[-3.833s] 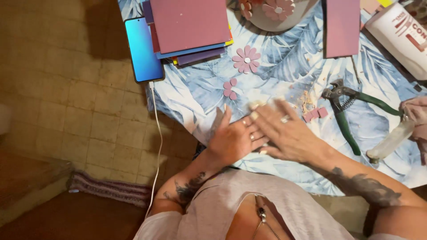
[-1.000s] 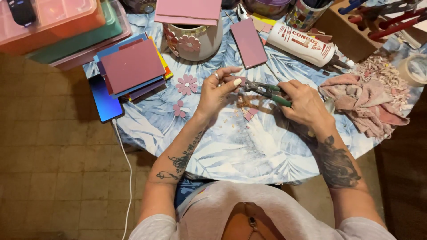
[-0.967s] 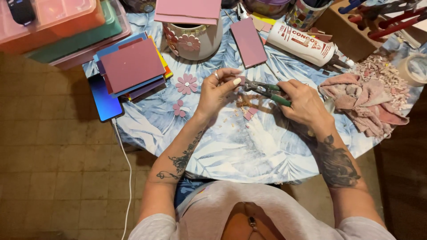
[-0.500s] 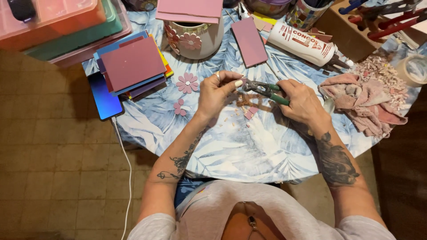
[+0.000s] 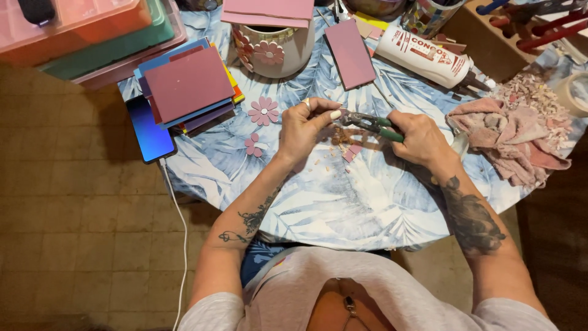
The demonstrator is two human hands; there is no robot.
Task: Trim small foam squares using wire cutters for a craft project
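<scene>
My right hand (image 5: pixel 419 136) grips green-handled nippers (image 5: pixel 367 122), whose metal jaws point left. My left hand (image 5: pixel 306 125) pinches a small pink tile piece at those jaws, above the round table with its blue leaf-print cloth (image 5: pixel 343 196). Small pink tile chips (image 5: pixel 351 152) lie on the cloth just under my hands. Two pink mosaic flowers (image 5: pixel 264 111) lie left of my left hand.
A stack of pink and coloured tiles (image 5: pixel 187 83) and a phone on a white cable (image 5: pixel 149 130) sit at the left. A flower-decorated pot (image 5: pixel 272 43), a pink tile (image 5: pixel 350 54), a glue bottle (image 5: pixel 429 58), a pink rag (image 5: pixel 511 135) and plastic boxes (image 5: pixel 92 30) surround the work spot.
Earlier both hands lay flat on the cloth with the nippers lying aside. Now the right hand holds the nippers and the left holds a piece at the jaws; the view has shifted.
</scene>
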